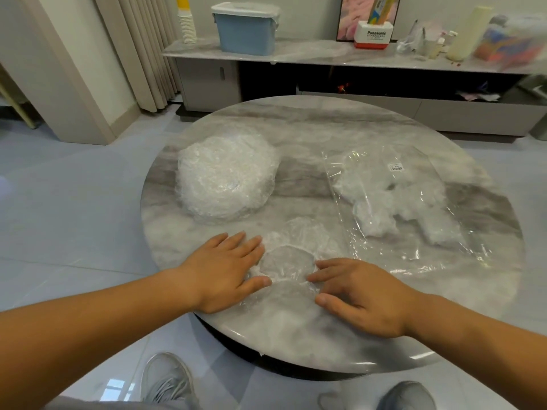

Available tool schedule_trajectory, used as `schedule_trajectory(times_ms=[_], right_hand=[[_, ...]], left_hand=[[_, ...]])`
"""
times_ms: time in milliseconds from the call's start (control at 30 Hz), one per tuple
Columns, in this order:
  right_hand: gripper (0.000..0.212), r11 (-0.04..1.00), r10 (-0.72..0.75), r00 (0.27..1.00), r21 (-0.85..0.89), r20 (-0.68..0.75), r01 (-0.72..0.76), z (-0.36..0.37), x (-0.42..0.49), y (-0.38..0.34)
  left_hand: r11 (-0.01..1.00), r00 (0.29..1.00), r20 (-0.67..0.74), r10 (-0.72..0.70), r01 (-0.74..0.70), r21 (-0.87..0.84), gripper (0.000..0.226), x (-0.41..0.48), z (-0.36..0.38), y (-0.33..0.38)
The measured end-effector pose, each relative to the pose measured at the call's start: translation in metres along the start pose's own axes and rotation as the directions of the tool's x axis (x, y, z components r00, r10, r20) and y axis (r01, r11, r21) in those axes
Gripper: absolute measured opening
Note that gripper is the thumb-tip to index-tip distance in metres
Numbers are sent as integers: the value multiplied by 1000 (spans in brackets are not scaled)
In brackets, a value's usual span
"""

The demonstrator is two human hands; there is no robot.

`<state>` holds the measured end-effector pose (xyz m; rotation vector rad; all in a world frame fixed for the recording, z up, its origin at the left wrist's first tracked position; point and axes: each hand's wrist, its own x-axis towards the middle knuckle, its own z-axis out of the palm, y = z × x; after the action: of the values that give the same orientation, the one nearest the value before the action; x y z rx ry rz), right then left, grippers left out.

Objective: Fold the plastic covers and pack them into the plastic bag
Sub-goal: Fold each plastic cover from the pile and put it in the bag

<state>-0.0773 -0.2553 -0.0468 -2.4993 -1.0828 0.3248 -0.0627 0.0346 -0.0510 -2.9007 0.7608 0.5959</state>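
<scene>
A single clear plastic cover (288, 255) lies spread flat on the round marble table (310, 125), near its front edge. My left hand (225, 270) presses on the cover's left rim with straight fingers. My right hand (358, 294) rests on its right rim, fingers flat and pointing left. A thick round stack of plastic covers (225, 176) sits at the table's left. A clear plastic bag (396, 202) with a white label lies at the right, with several crumpled covers inside.
Behind the table runs a low marble-topped cabinet (296, 54) carrying a blue lidded bin (247, 28), stacked paper cups (187, 25), a Panasonic box (373, 35) and assorted clutter. Curtains hang at back left. My shoes show on the glossy tiled floor below.
</scene>
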Motion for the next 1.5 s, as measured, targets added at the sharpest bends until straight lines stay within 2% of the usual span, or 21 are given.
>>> schedule_trajectory(times_ms=[100, 167, 267, 400, 500, 633, 733, 833, 933, 1000, 1100, 1267, 1400, 1500], right_hand=[[71, 1000, 5, 1000, 19, 14, -5, 1, -2, 1], [73, 1000, 12, 1000, 24, 20, -13, 2, -3, 1], [65, 999, 32, 999, 24, -22, -31, 3, -5, 2], [58, 1000, 9, 991, 22, -137, -6, 1, -5, -4], [55, 994, 19, 989, 107, -146, -3, 2, -2, -11], [51, 984, 58, 998, 172, -5, -56, 8, 1, -17], [58, 983, 36, 998, 179, -55, -26, 10, 3, -18], [70, 886, 262, 958, 422, -114, -192, 10, 7, -16], [50, 740, 425, 899, 611, -102, -280, 10, 13, -12], [40, 676, 483, 871, 671, -90, -306, 8, 18, -13], [29, 664, 550, 827, 662, -116, -349, 9, 24, -11], [17, 656, 617, 783, 600, -76, -458, 11, 33, -8], [15, 697, 609, 792, 506, -45, -508, 10, 36, -8], [14, 721, 604, 794, 468, -65, -511, 11, 36, -7]], left_hand=[[993, 993, 6, -117, 117, -9, 101, 1, 1, -5], [988, 991, -14, -134, 133, -74, 101, 2, -2, -8], [985, 991, -134, 9, -31, -168, 96, -1, -10, -9], [958, 933, -314, 175, -235, -164, 73, -7, -17, -1], [953, 946, -234, 224, -263, -148, 72, -6, -14, 3], [960, 956, -166, 241, -260, -104, 81, -6, -5, -1], [955, 957, -182, 228, -256, -149, 73, -5, -4, -1], [919, 968, -194, 158, -216, -329, 53, -4, -5, -4], [820, 977, -203, 64, -167, -547, 18, -1, -9, -5], [747, 984, -180, 0, -119, -654, 10, 0, -12, -3], [676, 995, -91, -37, -42, -736, 17, -1, -21, 0], [674, 997, 78, -2, 59, -736, 36, 1, -36, -1], [762, 996, 83, -40, 84, -642, 33, 4, -29, 0], [730, 994, 49, -102, 108, -675, 22, 7, -24, -1]])
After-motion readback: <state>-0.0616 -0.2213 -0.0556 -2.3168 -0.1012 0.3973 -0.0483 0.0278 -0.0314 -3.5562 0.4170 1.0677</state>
